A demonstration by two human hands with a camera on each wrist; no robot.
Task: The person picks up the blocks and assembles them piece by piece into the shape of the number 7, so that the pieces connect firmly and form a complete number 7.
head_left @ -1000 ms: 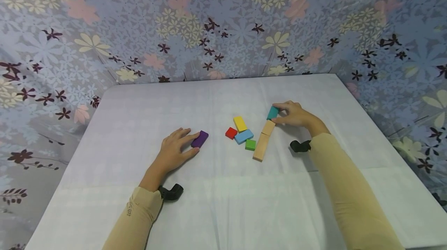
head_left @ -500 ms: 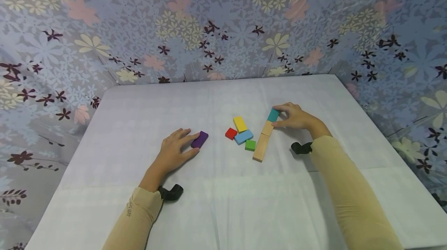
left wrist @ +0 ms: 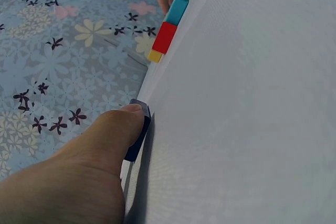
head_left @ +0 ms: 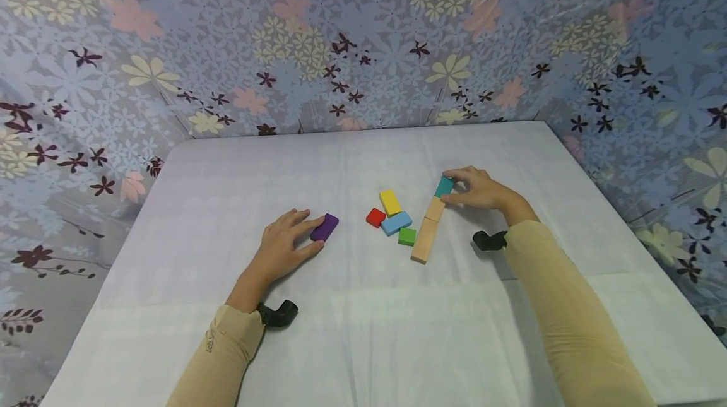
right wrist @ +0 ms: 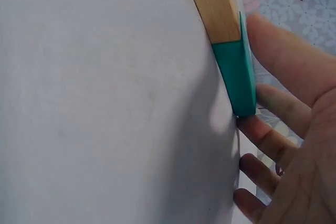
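My left hand [head_left: 282, 243] pinches a purple block [head_left: 325, 228] between thumb and fingers, low at the cloth; in the left wrist view the thumb lies on this block [left wrist: 139, 137], which looks dark there. On the right, my right hand [head_left: 479, 190] holds a teal block [head_left: 444, 187], thumb at its near side and a finger at the far end. The teal block butts against a short plain wooden block [head_left: 435, 209], which continues into a longer plain wooden block [head_left: 425, 240]. The right wrist view shows the teal block [right wrist: 235, 77] end to end with the wood.
Left of the wooden row lies a loose cluster: a yellow block [head_left: 390, 202], a red block [head_left: 375, 217], a light blue block [head_left: 396, 223] and a green block [head_left: 407, 236]. A white cloth [head_left: 363, 331] covers the table. Floral fabric [head_left: 363, 41] hangs behind it.
The right hand shifts slightly with its thumb along the join of teal and wooden blocks; the teal block moves a little toward me. The left hand and the cluster stay still.
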